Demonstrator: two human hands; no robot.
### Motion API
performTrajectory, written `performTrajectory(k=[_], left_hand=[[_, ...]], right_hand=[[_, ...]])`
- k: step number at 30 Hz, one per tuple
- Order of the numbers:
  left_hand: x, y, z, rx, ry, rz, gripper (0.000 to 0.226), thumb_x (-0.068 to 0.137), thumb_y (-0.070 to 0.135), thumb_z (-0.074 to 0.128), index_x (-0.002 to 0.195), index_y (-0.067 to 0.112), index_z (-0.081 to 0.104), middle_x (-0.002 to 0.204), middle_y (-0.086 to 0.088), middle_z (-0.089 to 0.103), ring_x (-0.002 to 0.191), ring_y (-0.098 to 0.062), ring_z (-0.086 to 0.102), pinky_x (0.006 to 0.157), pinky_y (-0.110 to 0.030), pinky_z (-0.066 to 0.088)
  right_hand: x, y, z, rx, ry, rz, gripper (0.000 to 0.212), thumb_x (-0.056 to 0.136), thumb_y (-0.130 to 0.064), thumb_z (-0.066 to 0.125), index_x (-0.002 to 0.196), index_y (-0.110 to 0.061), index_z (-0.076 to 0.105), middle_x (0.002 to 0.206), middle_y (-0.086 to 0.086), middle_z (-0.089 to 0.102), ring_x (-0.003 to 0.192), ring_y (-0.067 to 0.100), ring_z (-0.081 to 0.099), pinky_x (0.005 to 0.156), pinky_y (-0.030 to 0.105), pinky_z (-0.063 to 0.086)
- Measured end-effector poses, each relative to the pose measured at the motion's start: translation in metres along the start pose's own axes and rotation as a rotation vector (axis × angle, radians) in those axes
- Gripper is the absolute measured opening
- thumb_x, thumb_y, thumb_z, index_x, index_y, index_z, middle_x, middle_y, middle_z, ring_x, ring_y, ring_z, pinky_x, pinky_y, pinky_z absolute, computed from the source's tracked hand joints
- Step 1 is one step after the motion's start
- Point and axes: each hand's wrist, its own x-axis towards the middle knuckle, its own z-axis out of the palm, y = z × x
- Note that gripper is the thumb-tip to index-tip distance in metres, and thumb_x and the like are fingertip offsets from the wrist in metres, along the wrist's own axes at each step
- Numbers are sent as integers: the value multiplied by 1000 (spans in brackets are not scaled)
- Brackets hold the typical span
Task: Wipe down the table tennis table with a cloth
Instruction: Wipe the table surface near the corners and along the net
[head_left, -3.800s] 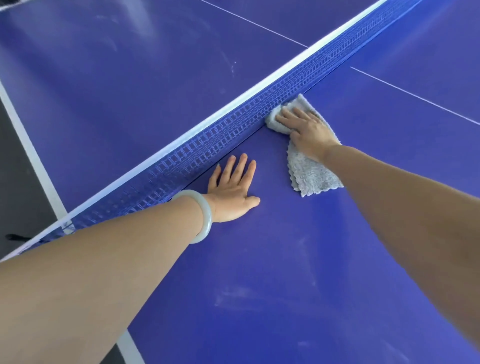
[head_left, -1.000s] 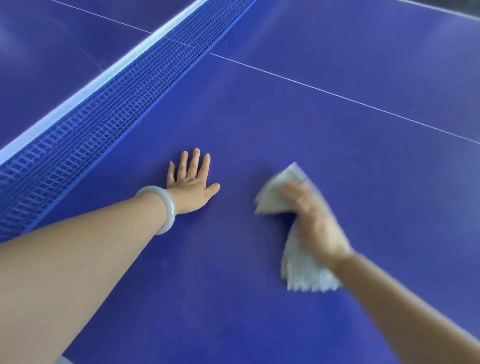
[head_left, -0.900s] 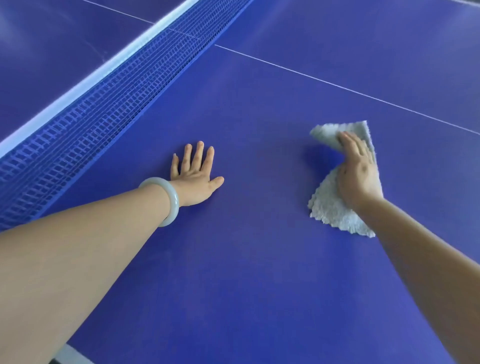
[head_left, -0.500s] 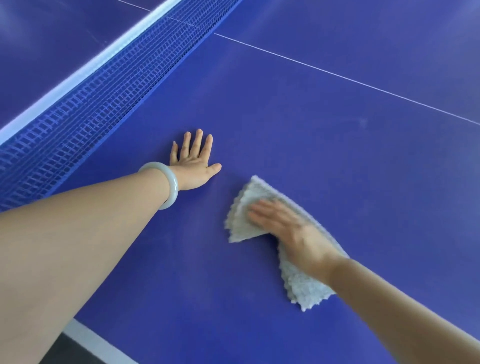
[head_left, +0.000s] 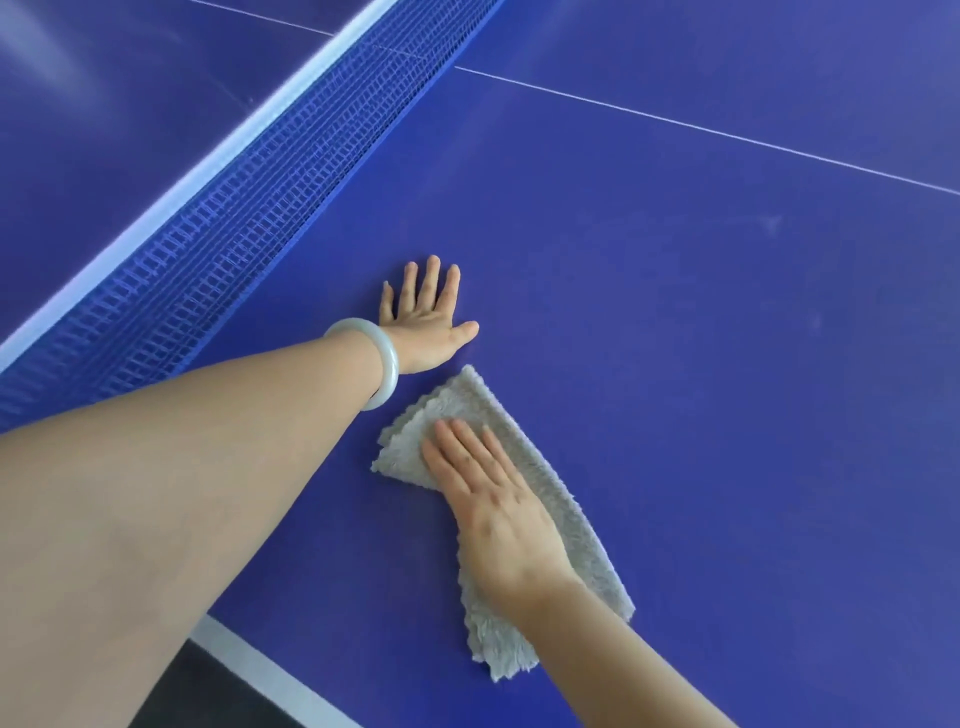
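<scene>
Right hand (head_left: 498, 519) flat on the cloth (head_left: 462, 405), whose long axis points at the net (head_left: 249, 223). Left hand (head_left: 426, 332) is flat too, fingers spread, nearer the net.

R hand (head_left: 498, 514) flat on cloth (head_left: 561, 499), L hand (head_left: 426, 327) braced.

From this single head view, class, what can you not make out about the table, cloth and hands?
- Head view, table tennis table under the grey cloth: covered by cloth and right hand.
- Head view, right hand's palm: pressed face-down on the cloth.
- Head view, net's ends: cut off by frame edges.
- Head view, left hand's palm: face-down on the table.
</scene>
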Motion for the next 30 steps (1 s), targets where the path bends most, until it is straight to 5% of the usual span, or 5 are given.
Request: performTrajectory(k=[5, 10, 18, 23, 30], left_hand=[[0, 1, 2, -15, 13, 32, 75, 101, 52, 27, 154, 25, -20, 160, -1, -31, 147, -26, -29, 119, -52, -14], [-7, -3, 0, -62, 68, 106, 79, 100, 47, 38, 157, 22, -11, 163, -3, -25, 148, -28, -26, 120, -51, -13], [-43, -102, 9, 46, 235, 228, 70, 102, 52, 31, 158, 25, 0, 166, -1, -12, 151, -21, -16, 121, -48, -8], [-57, -167, 20, 93, 66, 174, 75, 99, 60, 27, 154, 34, -19, 161, 4, -30, 148, -19, -27, 120, -45, -12], [-49, -170, 18, -28, 1, 198, 64, 101, 56, 19, 153, 40, -16, 160, 11, -30, 146, -13, -31, 118, -42, -18]], right_hand=[[-68, 94, -68, 4, 327, 588, 76, 78, 21, 43, 147, -10, 46, 158, 4, 34, 149, 21, 24, 123, 37, 14], [-88, 113, -84, -155, 354, 1084, 70, 86, 12, 36, 153, -8, 30, 164, 7, 20, 153, 23, 10, 124, 42, 5], [11, -33, 19, -88, 209, 595, 78, 81, -5, 18, 158, -17, 18, 165, -4, 7, 153, 10, -2, 125, 32, -3], [23, -49, 21, 3, 186, 473, 77, 85, 12, 33, 156, -17, 28, 164, -6, 16, 152, 6, 4, 125, 29, -2], [-4, -14, 5, -114, 377, 927, 67, 89, 6, 25, 155, -8, 29, 164, 3, 18, 153, 16, 8, 125, 36, 3]])
